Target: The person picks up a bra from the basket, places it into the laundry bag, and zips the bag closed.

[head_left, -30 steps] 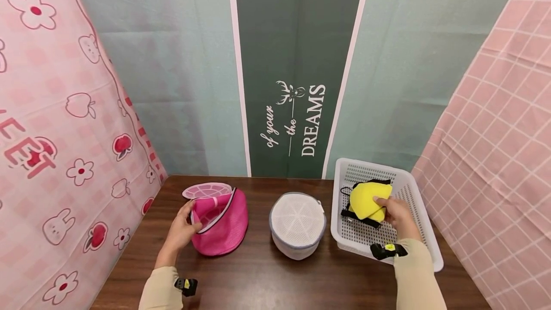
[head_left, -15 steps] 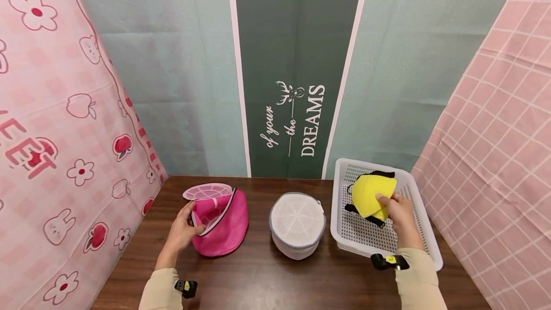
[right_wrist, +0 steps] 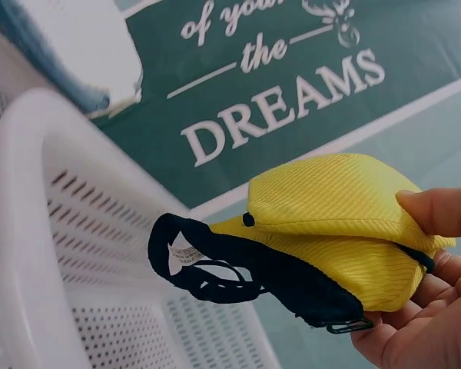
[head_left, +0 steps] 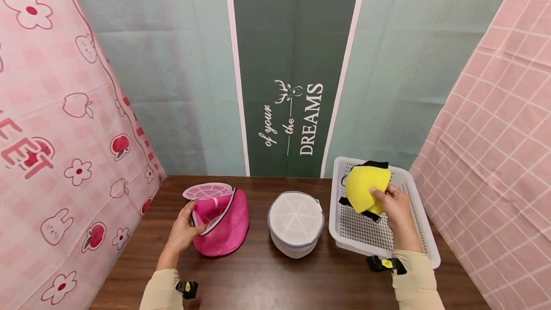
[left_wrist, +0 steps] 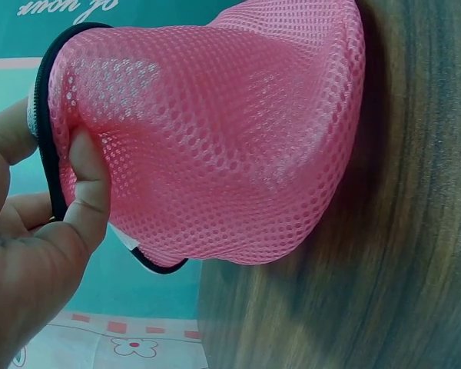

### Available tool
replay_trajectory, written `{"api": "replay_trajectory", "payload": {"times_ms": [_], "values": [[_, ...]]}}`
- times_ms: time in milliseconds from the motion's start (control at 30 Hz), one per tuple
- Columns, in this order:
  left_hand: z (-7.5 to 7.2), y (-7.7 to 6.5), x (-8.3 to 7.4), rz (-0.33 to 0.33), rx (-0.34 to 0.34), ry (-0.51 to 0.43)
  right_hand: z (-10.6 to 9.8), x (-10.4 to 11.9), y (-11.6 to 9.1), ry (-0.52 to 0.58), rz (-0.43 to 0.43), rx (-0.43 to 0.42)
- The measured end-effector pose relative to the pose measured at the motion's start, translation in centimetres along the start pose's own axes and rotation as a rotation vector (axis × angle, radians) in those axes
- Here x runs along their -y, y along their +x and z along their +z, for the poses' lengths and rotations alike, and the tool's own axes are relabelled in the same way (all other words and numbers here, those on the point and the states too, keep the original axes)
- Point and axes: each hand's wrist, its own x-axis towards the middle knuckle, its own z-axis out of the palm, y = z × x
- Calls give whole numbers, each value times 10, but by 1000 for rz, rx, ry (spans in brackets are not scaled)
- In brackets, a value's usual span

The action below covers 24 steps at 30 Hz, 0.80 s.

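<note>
In the head view we are seeing the left hand [head_left: 181, 233] gripping the mouth of a pink mesh bag [head_left: 228, 231] at the table's left side; its round flap [head_left: 207, 190] is lying folded back and the opening is gaping. The right hand [head_left: 398, 209] is pinching a yellow cloth piece [head_left: 363, 188] with black straps [head_left: 379, 164], holding it over the white plastic basket [head_left: 361, 234]. Between the pink bag and the basket, a white mesh bag [head_left: 297, 219] with a blue-grey rim is standing on the wooden table [head_left: 275, 281]. Behind, a printed green cloth [head_left: 297, 37] is hanging.

In the left wrist view we are looking at the mesh wall close up: one digit is pressing on the outside while others are lying behind the black zippered edge [left_wrist: 46, 115], so the hand is closing firmly on that rim.

In the right wrist view we are finding the thumb [right_wrist: 438, 211] resting on top of the yellow cloth and the fingers bending beneath it, a snug hold. A looped strap with a white label [right_wrist: 184, 254] is dangling near the basket's wall; we are not able to tell whether they are touching.
</note>
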Motion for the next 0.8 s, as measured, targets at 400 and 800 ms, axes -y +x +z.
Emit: {"api": "replay_trajectory", "payload": {"times_ms": [400,800], "values": [[9,-1,4,108,-57,-4,18,17,-14,92,-81,3],[10,-2,-3,53,1,-34,27,33,-26,84,-213,69]]}}
